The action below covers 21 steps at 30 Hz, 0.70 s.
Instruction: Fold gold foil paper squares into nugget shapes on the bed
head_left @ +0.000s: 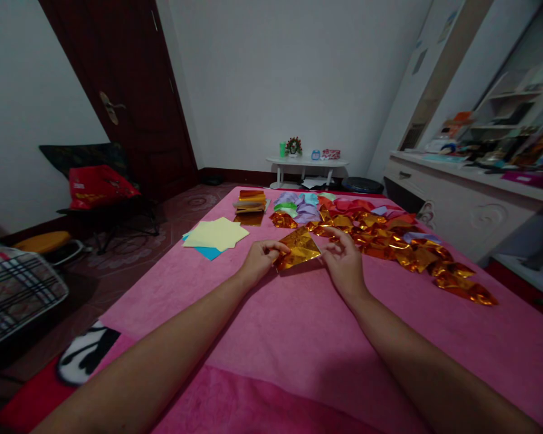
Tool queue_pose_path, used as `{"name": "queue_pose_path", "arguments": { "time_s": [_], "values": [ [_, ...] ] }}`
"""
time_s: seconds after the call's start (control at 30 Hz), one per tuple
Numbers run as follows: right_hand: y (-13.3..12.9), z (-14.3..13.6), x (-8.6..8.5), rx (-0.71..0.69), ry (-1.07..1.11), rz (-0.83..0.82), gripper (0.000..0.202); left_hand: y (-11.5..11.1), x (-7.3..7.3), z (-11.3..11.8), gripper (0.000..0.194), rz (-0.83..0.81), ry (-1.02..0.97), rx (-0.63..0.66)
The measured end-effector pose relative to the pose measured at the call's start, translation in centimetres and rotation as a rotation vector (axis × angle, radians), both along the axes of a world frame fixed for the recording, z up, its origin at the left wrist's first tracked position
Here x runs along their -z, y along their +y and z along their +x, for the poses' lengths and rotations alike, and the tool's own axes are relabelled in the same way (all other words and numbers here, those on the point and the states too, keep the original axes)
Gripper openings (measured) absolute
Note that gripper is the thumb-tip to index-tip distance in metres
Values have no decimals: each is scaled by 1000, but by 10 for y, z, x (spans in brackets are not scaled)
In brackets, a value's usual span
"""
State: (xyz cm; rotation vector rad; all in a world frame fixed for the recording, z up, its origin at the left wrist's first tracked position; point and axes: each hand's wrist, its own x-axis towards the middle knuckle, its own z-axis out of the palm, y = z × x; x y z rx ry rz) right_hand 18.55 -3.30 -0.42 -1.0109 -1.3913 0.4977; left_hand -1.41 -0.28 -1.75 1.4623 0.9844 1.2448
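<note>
Your left forearm (158, 346) and right forearm (411, 343) lie nearest the camera, reaching forward over the pink cloth (298, 337). Between your two hands, near the middle of the view, is the gold sheet (301, 247). It is shiny and creased, is raised from the cloth and slopes, with a shadow just below it.

Left hand (257, 262): your fingers are clamped on the left part of the sheet, thumb on the upper face. Right hand (346, 265): your index finger stands apart from the thumb, and the thumb is at the sheet's right corner. Whether these fingers grip that corner cannot be told.

Forward of your left hand, note the yellow sheets (215, 232), fanned over a blue sheet (211, 254) whose corner projects toward you. Just beyond them is the foil stack (250, 204), uneven at its edges.

Forward of your right hand and to its right, the gold pieces (409, 248) form a loose, crumpled band running along the cloth toward the right. Behind this band are red pieces (355, 206); to their left, near the far edge, are purple pieces (306, 213) and green pieces (286, 208).
</note>
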Motion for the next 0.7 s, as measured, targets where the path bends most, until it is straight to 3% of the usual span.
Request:
{"name": "queue_pose_path", "arguments": {
  "time_s": [0.1,0.23,0.4,0.7],
  "values": [
    [-4,-4,-4,9,-151,110,48,-1,-2,0,27,-5,-1,-4],
    [-8,-8,-8,-32,-271,174,33,-1,-4,0,24,-5,-26,-22],
    [-3,-5,-2,-55,-250,162,23,1,-2,-2,26,28,-25,-36],
    [1,0,4,-15,-217,120,34,-1,-3,-4,39,20,-15,-7]
  ]
}}
